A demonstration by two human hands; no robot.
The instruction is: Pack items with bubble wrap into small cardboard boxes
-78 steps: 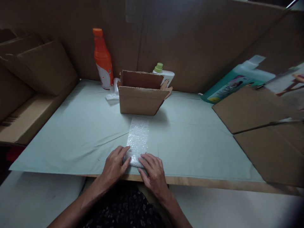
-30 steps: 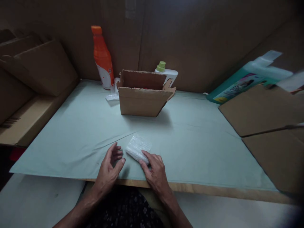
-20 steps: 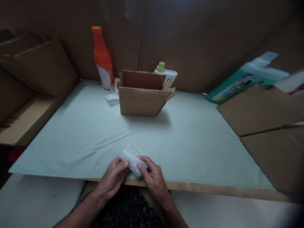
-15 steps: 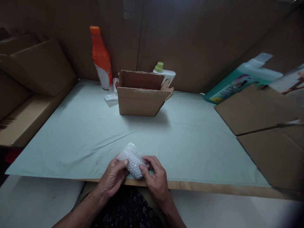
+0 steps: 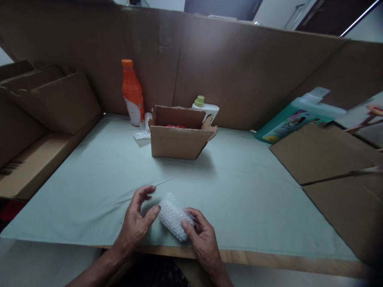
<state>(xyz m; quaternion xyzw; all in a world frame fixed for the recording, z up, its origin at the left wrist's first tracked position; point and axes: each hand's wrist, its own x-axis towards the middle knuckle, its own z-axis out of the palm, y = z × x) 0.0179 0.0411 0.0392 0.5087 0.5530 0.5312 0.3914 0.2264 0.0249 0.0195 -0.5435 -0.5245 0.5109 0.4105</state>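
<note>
A small bubble-wrap bundle [image 5: 174,218] lies at the near edge of the tabletop [image 5: 239,199], its long axis slanting from far left to near right. The right hand [image 5: 203,237] grips its near-right end, thumb and fingers closed on it. The left hand [image 5: 136,219] is just left of it, fingers spread, thumb seemingly touching the wrap. An open cardboard box [image 5: 179,133] stands farther back.

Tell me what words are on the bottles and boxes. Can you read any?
None can be read.
Orange bottle: white label, print too small.
Green jug: colourful label with a picture, lettering blurred.
White bottle: no print shows.
Side carton: dark marks, too blurred.
Open box: plain.
Bubble-wrap bundle in the right hand: no text.
</note>
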